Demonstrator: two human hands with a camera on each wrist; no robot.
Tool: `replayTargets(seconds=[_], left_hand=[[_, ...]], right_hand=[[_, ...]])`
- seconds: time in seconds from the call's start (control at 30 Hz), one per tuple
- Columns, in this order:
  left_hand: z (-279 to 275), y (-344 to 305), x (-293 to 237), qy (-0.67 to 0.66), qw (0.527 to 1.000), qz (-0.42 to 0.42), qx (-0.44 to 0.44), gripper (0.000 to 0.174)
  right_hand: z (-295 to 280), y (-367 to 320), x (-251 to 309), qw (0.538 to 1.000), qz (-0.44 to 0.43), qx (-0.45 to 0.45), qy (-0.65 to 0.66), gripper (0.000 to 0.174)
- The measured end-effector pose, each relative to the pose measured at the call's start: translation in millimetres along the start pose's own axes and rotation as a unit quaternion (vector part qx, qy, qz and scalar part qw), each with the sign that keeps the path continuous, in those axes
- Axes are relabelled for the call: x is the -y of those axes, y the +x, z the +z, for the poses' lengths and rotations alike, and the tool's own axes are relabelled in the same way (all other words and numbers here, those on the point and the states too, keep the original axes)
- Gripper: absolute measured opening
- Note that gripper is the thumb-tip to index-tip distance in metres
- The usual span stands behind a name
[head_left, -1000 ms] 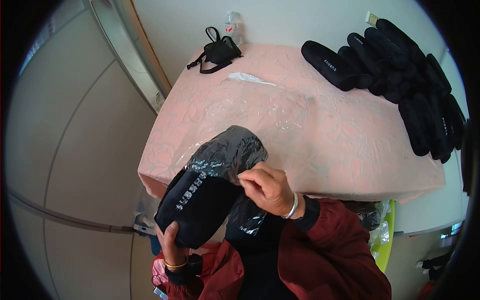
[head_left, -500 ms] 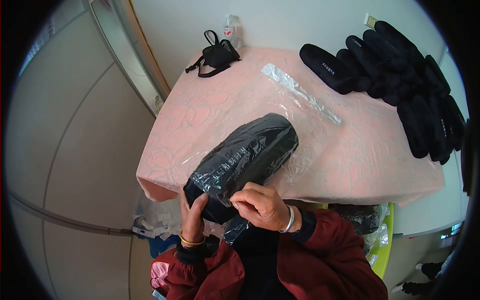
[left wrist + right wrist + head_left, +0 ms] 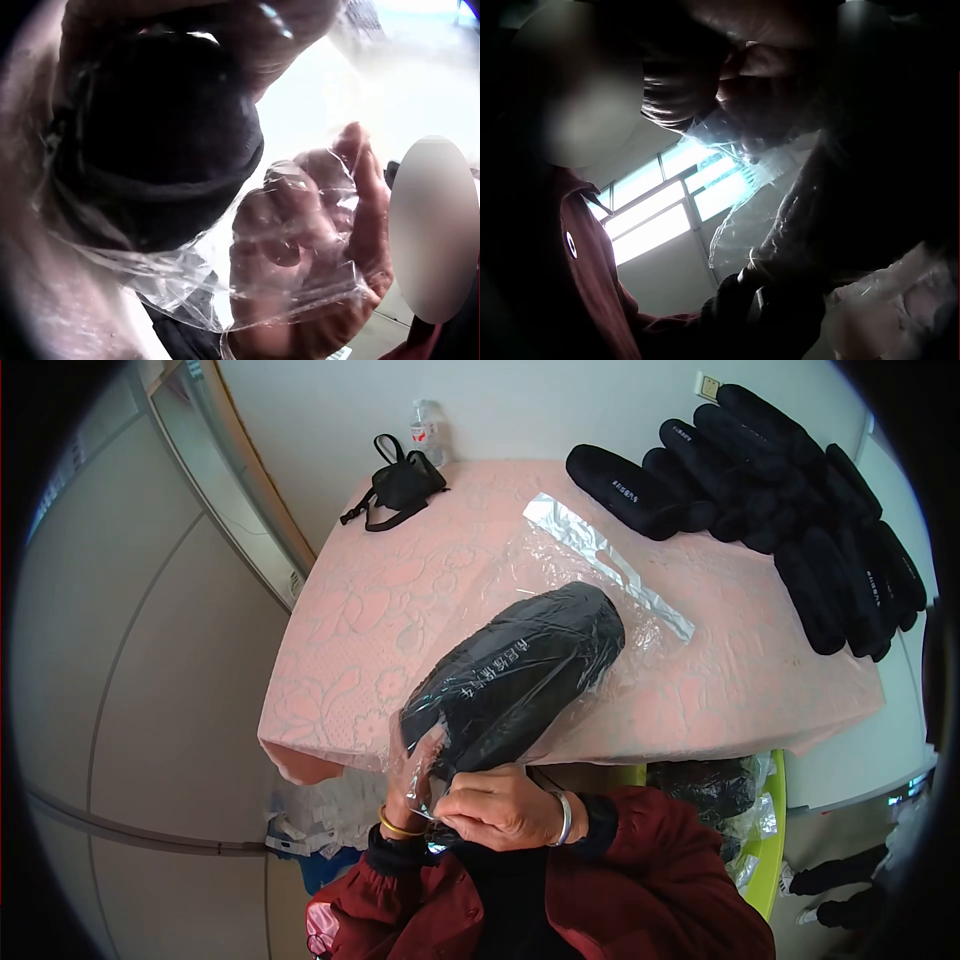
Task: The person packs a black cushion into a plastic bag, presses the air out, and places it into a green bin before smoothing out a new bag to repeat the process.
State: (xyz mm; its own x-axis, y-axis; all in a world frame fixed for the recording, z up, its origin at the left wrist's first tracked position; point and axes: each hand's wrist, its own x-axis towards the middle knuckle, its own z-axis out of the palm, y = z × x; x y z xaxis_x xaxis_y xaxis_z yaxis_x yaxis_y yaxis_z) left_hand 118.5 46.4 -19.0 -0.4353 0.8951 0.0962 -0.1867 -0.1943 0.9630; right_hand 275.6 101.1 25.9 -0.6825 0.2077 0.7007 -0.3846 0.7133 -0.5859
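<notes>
A black bolster cushion with white lettering lies inside a clear plastic bag, slanting up and right over the table. My left hand grips the cushion's near end, with the bag's film drawn over its fingers. Beside it, my right hand pinches the near edge of the bag. From the left wrist, the cushion's dark round end shows close up, and loose film crosses in front of the right hand. The right wrist view is mostly dark, with a strip of film against bright windows.
Several similar black cushions are piled at the table's back right. A small black bag and a plastic bottle stand at the back left. Under the table's front edge is a green bin with wrapped dark items; a person's legs appear lower right.
The plastic bag has come further down over the cushion, from half covering it to its near end and the left hand. Cushion and bag have shifted up and right; the right hand has moved nearer the body.
</notes>
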Motion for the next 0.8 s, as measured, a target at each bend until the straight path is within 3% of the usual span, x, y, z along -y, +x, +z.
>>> replayTargets(seconds=[0.07,0.1,0.2,0.23,0.33,0.37,0.47,0.53,0.57,0.67,0.8], left_hand=[[2.5,1.2,5.4,-0.119,0.990,-0.079,-0.006,0.044],[3.9,0.3,6.4,-0.118,0.990,-0.081,-0.007,0.044],[12.9,2.0,-2.0,0.083,0.996,0.006,0.045,0.044],[11.6,2.1,-1.5,0.083,0.995,0.006,0.046,0.044],[-0.9,3.3,2.6,0.269,0.941,0.186,0.082,0.047],[4.4,3.6,-3.8,0.268,0.941,0.186,0.086,0.047],[24.0,-0.6,-27.7,0.073,0.997,0.001,0.036,0.050],[20.2,-0.3,-23.9,0.078,0.996,0.001,0.045,0.050],[16.6,0.2,-22.2,0.087,0.995,0.004,0.050,0.051],[23.4,1.2,-26.2,0.066,0.996,-0.009,0.066,0.052],[29.6,5.6,-34.5,0.022,0.994,-0.047,0.092,0.054]], right_hand=[[2.2,-0.2,-2.2,1.000,0.004,-0.005,0.002,0.018],[3.2,0.2,-3.1,1.000,0.003,-0.008,0.006,0.019],[2.6,1.0,-2.6,1.000,-0.001,-0.012,0.015,0.020],[0.5,1.3,0.0,1.000,-0.001,-0.012,0.019,0.022],[-14.1,1.4,5.0,0.999,-0.004,-0.043,-0.011,0.025],[-25.5,2.8,6.6,0.997,-0.010,-0.069,-0.040,0.027],[-66.9,-2.1,-2.4,0.971,-0.034,-0.125,-0.199,0.037],[-96.1,-4.4,-11.3,0.942,-0.019,-0.105,-0.317,0.054],[-108.3,-4.4,-12.8,0.941,-0.017,-0.106,-0.321,0.054],[-136.4,-4.7,-12.5,0.887,0.090,0.032,-0.452,0.077],[-134.1,-19.6,-33.9,0.894,0.138,0.095,-0.415,0.096]])
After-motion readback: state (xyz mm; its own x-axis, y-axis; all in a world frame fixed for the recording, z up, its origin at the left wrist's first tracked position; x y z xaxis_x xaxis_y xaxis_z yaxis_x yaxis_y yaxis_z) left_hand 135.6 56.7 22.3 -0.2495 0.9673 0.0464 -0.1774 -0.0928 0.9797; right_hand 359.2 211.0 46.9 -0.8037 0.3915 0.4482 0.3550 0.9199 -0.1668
